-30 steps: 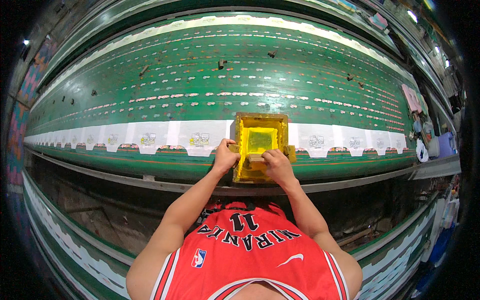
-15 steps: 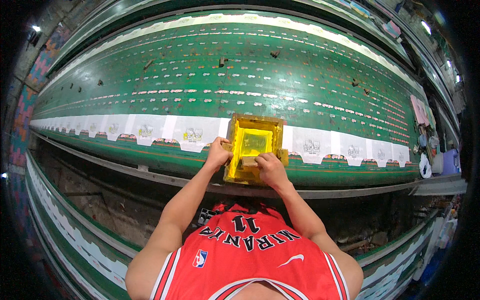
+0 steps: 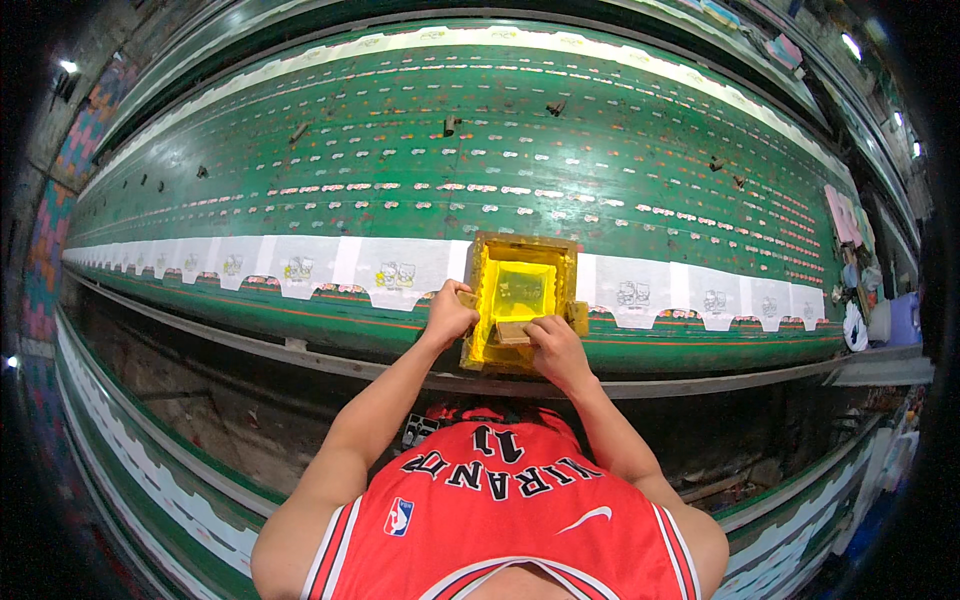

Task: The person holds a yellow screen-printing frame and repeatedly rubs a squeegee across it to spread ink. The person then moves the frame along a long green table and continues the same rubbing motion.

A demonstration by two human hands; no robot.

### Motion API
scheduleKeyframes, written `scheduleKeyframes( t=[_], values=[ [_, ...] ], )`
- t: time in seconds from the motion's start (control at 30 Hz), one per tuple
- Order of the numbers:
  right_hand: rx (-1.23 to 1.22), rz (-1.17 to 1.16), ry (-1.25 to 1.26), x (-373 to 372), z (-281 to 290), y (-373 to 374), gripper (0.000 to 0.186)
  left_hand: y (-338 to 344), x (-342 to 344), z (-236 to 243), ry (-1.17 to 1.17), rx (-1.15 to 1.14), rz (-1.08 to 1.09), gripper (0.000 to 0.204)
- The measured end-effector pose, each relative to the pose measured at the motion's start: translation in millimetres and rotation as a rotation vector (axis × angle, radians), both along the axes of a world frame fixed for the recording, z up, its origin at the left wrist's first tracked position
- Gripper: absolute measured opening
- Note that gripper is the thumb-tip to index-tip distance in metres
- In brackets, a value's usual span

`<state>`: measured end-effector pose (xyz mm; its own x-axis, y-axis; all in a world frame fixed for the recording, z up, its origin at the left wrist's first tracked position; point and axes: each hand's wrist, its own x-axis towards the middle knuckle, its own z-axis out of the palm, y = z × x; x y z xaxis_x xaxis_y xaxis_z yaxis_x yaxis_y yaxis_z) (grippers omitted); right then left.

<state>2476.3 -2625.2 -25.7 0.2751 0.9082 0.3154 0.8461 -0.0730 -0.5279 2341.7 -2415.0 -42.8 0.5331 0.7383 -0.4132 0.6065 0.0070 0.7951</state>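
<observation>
A yellow-stained screen printing frame (image 3: 525, 241) lies over the near strip of white fabric pieces (image 3: 362, 268). Its mesh shows bright yellow, with a faint figure on it. My left hand (image 3: 452, 314) is closed on a small block at the frame's left side. Inside the frame's near part, my right hand (image 3: 559, 352) pinches a flat, tan squeegee (image 3: 513, 333) tilted against the mesh. Another block (image 3: 578, 318) juts from the frame's right side. Fabric pieces left of the frame carry outlined cartoon figures, the nearer ones with yellow patches; those on the right show outlines only.
The long green table (image 3: 350, 130) bears rows of small printed marks and a few dark clamp-like pieces (image 3: 450, 126). A second fabric strip (image 3: 500, 36) runs along its far edge. A metal rail (image 3: 330, 357) borders the near side. A purple container (image 3: 904, 322) stands at the right end.
The whole view has shifted slightly. The squeegee has moved a little toward me within the frame and looks more tilted. Both hands keep their hold.
</observation>
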Motion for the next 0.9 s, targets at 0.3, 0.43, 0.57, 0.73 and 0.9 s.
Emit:
scheduleKeyframes(
  t=[0.3, 0.43, 0.57, 0.73, 0.9],
  values=[
    [-0.007, 0.025, 0.003, -11.1, -3.9, -7.5, 0.035, 2.3, 0.8, 1.6, 0.004, 0.036, -0.044, 0.054],
    [-0.001, 0.033, 0.009, -2.6, -4.2, 7.7, 0.034, 6.7, -2.5, -2.6, 0.03, 0.013, -0.058, 0.054],
    [0.093, -0.021, -0.028, 16.8, -22.7, 40.0, 0.029, 5.8, -1.1, 2.1, 0.027, -0.105, -0.02, 0.054],
    [0.018, -0.061, 0.029, 72.1, -14.8, 101.6, 0.015, 6.8, -1.3, -7.1, 0.021, -0.025, -0.055, 0.053],
    [-0.058, -0.072, 0.024, 72.7, -17.5, 100.3, 0.014, 5.1, -2.4, -0.9, -0.026, 0.018, -0.058, 0.054]
  ],
)
